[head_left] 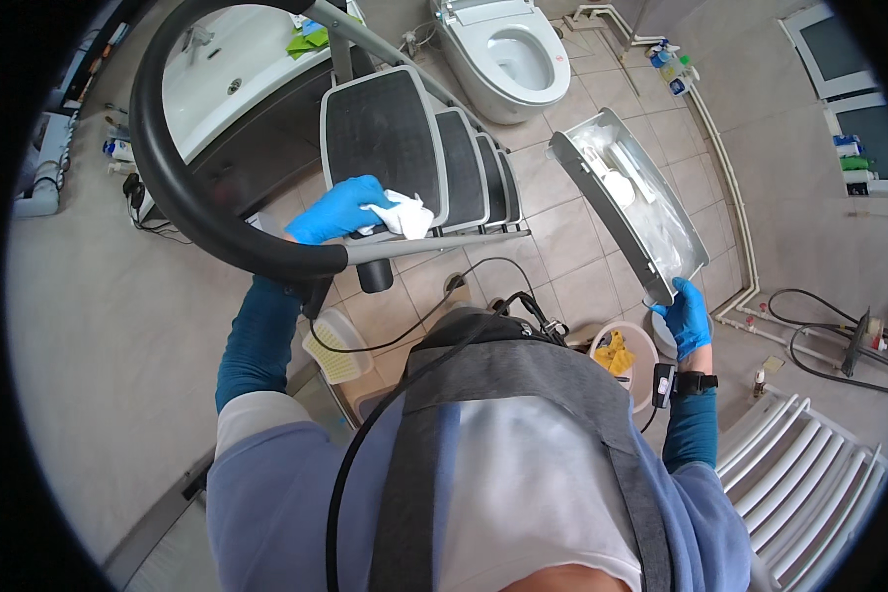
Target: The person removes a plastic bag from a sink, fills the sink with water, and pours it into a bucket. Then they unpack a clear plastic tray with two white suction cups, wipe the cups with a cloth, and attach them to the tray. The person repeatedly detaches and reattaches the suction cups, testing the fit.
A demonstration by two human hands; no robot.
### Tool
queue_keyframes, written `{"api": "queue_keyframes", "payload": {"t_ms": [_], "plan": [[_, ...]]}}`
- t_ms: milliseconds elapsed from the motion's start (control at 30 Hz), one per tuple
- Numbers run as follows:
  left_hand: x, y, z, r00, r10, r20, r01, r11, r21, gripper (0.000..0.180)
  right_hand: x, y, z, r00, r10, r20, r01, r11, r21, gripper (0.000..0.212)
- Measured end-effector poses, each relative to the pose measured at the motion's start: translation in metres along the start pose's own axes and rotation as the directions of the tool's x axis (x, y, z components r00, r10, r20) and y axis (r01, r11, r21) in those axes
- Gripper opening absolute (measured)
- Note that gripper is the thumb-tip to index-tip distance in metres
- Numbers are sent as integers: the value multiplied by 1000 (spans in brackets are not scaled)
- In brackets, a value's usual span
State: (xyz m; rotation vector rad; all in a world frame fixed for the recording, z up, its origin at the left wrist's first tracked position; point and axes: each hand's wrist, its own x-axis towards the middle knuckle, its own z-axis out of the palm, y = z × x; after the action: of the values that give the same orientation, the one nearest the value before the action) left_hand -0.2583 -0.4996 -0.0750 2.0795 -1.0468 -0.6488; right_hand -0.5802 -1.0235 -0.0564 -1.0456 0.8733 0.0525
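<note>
My L hand [340, 209], in a thin blue rubber glove, is bunched round a white cloth [407, 216], soft & crumpled, w/ loose folds spilling past the fingers. Cloth's at the near R corner of the ladder's top step [380, 128]: dark, ribbed-looking tread, pale grey rim, rounded corners. Can't tell how hard it's pressed there. My L arm runs under the ladder's handle [146, 128], a thick black padded loop. Lower steps [461, 163], same dark tread, fan out to the R of the top one.

My R hand [689, 318], also gloved, grips the near end of a long, narrow grey box [607, 222], smooth & stiff-walled, open at the top. Inside: white pieces [619, 187], one roundish, plus crinkly clear plastic [671, 239] toward the near end. Can't tell if the far end rests on anything.

Below the box, L of my R wrist: pale round bucket [644, 360] w/ a rumpled yellow cloth [613, 353]. Further out: glossy white toilet [508, 59] past the steps, white sink [257, 59] w/ green cloths [311, 41] at its far R corner, & a white tube radiator [799, 483], lower R.
</note>
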Motion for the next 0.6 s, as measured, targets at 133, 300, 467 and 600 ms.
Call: {"api": "queue_keyframes", "payload": {"t_ms": [133,300,467,600], "plan": [[-8,-14,-40,813,-446,-373,302,872,-385,20,-11,4,6,999,20,31,-22,998,54,35],[40,-62,-99,736,-65,-674,155,985,73,37,-12,6,11,993,42,-110,-43,999,-1,37],[80,-78,-97,851,-188,-491,403,834,378,36,-4,12,0,994,40,-106,-29,994,105,29],[93,-54,-52,974,-184,-133,213,944,251,47,-7,16,2,960,106,-260,-80,991,106,19]]}}
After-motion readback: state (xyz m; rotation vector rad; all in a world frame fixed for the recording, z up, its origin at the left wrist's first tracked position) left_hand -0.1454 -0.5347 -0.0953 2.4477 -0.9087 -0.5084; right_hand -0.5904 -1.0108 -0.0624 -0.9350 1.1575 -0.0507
